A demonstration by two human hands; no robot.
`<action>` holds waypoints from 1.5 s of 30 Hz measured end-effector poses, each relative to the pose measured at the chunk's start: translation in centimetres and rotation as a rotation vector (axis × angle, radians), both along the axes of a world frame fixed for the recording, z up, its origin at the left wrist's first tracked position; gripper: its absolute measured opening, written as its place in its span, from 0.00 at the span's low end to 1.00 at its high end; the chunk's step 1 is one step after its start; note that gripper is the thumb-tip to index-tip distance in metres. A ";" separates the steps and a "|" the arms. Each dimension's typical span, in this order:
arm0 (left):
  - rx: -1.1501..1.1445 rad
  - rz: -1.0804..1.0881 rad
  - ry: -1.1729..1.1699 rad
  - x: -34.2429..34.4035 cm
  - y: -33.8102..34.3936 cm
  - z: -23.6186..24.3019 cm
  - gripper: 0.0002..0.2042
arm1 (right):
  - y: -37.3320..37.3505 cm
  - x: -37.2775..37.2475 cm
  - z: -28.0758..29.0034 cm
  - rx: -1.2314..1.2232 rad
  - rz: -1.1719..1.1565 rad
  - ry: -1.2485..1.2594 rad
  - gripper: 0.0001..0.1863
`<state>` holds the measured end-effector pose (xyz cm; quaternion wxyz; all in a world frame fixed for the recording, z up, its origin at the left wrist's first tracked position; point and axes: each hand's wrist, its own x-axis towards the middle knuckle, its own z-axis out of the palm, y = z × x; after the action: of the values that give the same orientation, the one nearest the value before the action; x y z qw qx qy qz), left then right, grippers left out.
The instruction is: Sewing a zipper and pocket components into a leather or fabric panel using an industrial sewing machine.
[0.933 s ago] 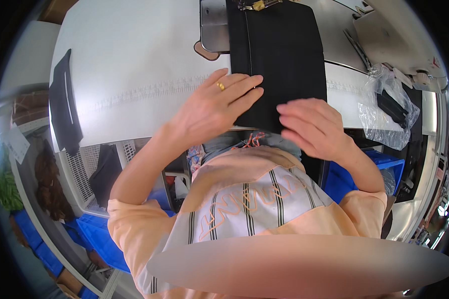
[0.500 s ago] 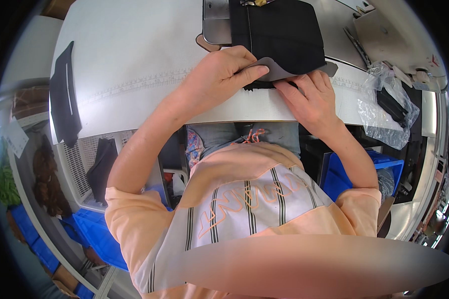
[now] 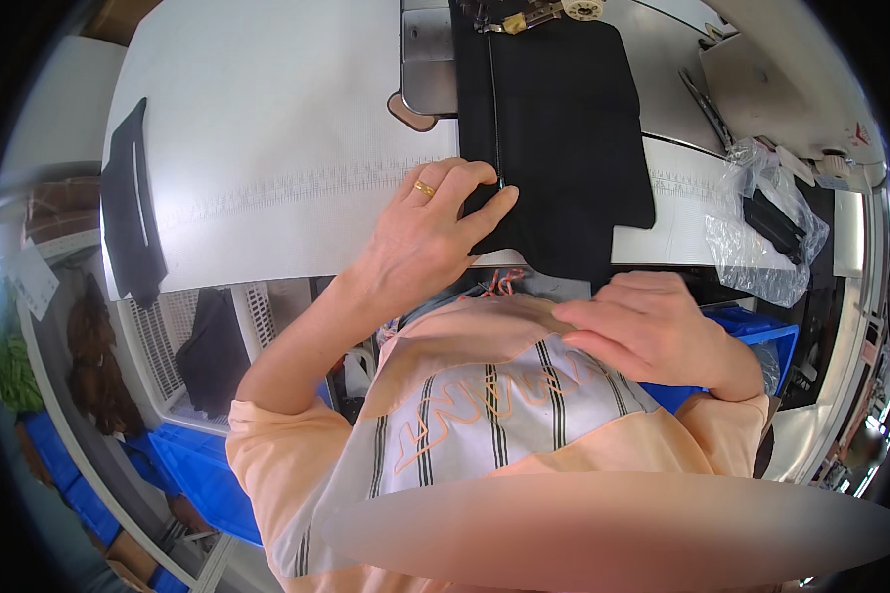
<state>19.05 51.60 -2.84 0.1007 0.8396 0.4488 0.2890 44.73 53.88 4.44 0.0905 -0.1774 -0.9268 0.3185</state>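
A black fabric piece [image 3: 574, 148] with a straight zipper [image 3: 496, 119] down its left part lies flat on the white table, its near end hanging over the front edge. At its far end, the zipper runs up to the presser foot area of a sewing machine [image 3: 483, 22]. My left hand [image 3: 435, 212], with a ring on one finger, rests at the fabric's left edge, thumb and forefinger closed on the cloth beside the small metal zipper end. Off the fabric, my right hand [image 3: 643, 321] hovers before my lap, fingers loosely bent, thumb apart, with nothing visible in it.
A dark strip with a pale slot [image 3: 133, 208] lies at the table's left end. On the right are a clear plastic bag [image 3: 752, 217] with a black item and metal tweezers [image 3: 704, 107]. A white basket [image 3: 163, 341] and blue bins [image 3: 203, 474] stand below.
The fabric's near edge, folded up in both hands before, now lies unfolded toward me. My left hand has come nearer along the zipper; my right hand has let go and drawn back toward me.
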 end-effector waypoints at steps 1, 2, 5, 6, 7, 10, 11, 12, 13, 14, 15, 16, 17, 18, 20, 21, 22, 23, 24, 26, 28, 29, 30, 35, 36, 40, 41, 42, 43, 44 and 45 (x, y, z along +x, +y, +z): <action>-0.001 0.002 0.002 0.1 0.0 0.2 0.26 | 1.2 -0.3 0.4 0.152 -0.067 0.005 0.10; -0.031 0.026 0.000 0.1 -0.2 0.3 0.29 | 3.1 -1.1 0.1 0.301 -0.130 0.011 0.09; -0.050 0.017 -0.008 0.2 0.0 0.5 0.32 | 9.2 -4.2 -4.8 0.477 -0.255 0.167 0.16; -0.046 0.014 -0.004 0.2 0.1 0.4 0.33 | 10.4 -4.8 -6.1 0.476 -0.257 0.165 0.16; -0.049 0.016 -0.003 0.1 0.1 0.3 0.33 | 11.4 -5.5 -7.2 0.556 -0.269 0.142 0.17; -0.024 0.015 0.023 0.0 0.1 0.1 0.32 | 11.3 -5.5 -7.8 0.643 -0.245 0.116 0.23; -0.011 0.015 0.066 -0.1 0.1 0.2 0.27 | 10.4 -5.2 -7.5 0.637 -0.185 0.091 0.24; 0.002 0.013 0.108 -0.1 0.0 0.2 0.22 | 9.4 -4.9 -7.2 0.630 -0.126 0.065 0.25; 0.000 0.016 0.106 -0.2 0.0 0.3 0.22 | 7.9 -4.6 -7.2 0.564 -0.098 0.093 0.26; 0.022 0.031 0.145 -0.2 -0.1 0.4 0.21 | 6.7 -4.4 -7.3 0.524 -0.107 0.125 0.25; 0.044 0.047 0.184 -0.2 -0.2 0.4 0.21 | 6.2 -4.3 -7.2 0.516 -0.133 0.123 0.24; 0.042 0.046 0.183 -0.2 -0.4 0.2 0.21 | 5.9 -4.4 -7.2 0.510 -0.158 0.124 0.24; 0.107 0.063 0.150 -0.2 -0.6 -0.1 0.20 | 5.9 -4.4 -7.2 0.508 -0.159 0.122 0.24; 0.171 0.081 0.117 -0.2 -0.8 -0.3 0.20 | 6.0 -4.5 -7.2 0.498 -0.166 0.136 0.23; 0.185 0.084 0.108 -0.4 -1.0 -0.6 0.20 | 6.1 -4.5 -7.2 0.486 -0.177 0.148 0.22; 0.201 0.089 0.100 -0.4 -1.1 -0.6 0.19 | 6.2 -4.5 -7.2 0.522 -0.166 0.141 0.21; 0.199 0.089 0.101 -0.4 -1.2 -0.6 0.19 | 6.3 -4.5 -7.2 0.557 -0.154 0.137 0.20; 0.208 0.120 0.100 -0.4 -1.3 -0.4 0.19 | 6.3 -4.6 -7.2 0.555 -0.154 0.138 0.20; 0.217 0.151 0.100 -0.4 -1.3 -0.4 0.18 | 6.3 -4.7 -7.1 0.536 -0.166 0.173 0.19; 0.196 0.222 0.059 -0.4 -1.5 -0.6 0.18 | 6.1 -5.1 -7.1 0.516 -0.177 0.206 0.18; 0.175 0.293 0.018 -0.3 -1.4 -0.8 0.17 | 6.1 -5.6 -7.3 0.532 -0.219 0.264 0.15; 0.214 0.277 0.052 -0.3 -1.3 -0.8 0.17 | 6.2 -5.8 -7.3 0.530 -0.220 0.263 0.15; 0.253 0.260 0.086 -0.2 -1.2 -0.8 0.16 | 6.3 -6.0 -7.3 0.541 -0.232 0.264 0.13; 0.237 0.194 0.095 -0.5 -1.3 -0.8 0.16 | 6.0 -6.7 -7.0 0.600 -0.277 0.261 0.11; 0.242 0.192 0.102 -0.5 -1.3 -0.9 0.15 | 6.1 -6.7 -7.0 0.604 -0.277 0.254 0.12; 0.232 0.186 0.110 -0.6 -1.1 -0.9 0.15 | 6.8 -6.4 -7.3 0.644 -0.232 0.257 0.13; 0.234 0.192 0.099 -0.5 -1.1 -0.9 0.15 | 7.0 -6.3 -7.3 0.644 -0.233 0.256 0.13; 0.237 0.198 0.088 -0.5 -1.1 -0.8 0.15 | 7.2 -6.1 -7.1 0.639 -0.192 0.240 0.13; 0.236 0.199 0.088 -0.4 -1.2 -0.8 0.15 | 7.3 -6.1 -7.0 0.632 -0.151 0.224 0.13; 0.235 0.203 0.084 -0.4 -1.2 -0.8 0.15 | 7.4 -5.9 -6.8 0.632 -0.151 0.224 0.13; 0.234 0.206 0.080 -0.4 -1.2 -0.8 0.15 | 7.5 -5.8 -6.6 0.612 -0.121 0.197 0.14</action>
<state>18.62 50.41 -3.64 -0.0460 0.8060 0.4994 0.3144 38.90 61.36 -2.14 0.2475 -0.1653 -0.9541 0.0348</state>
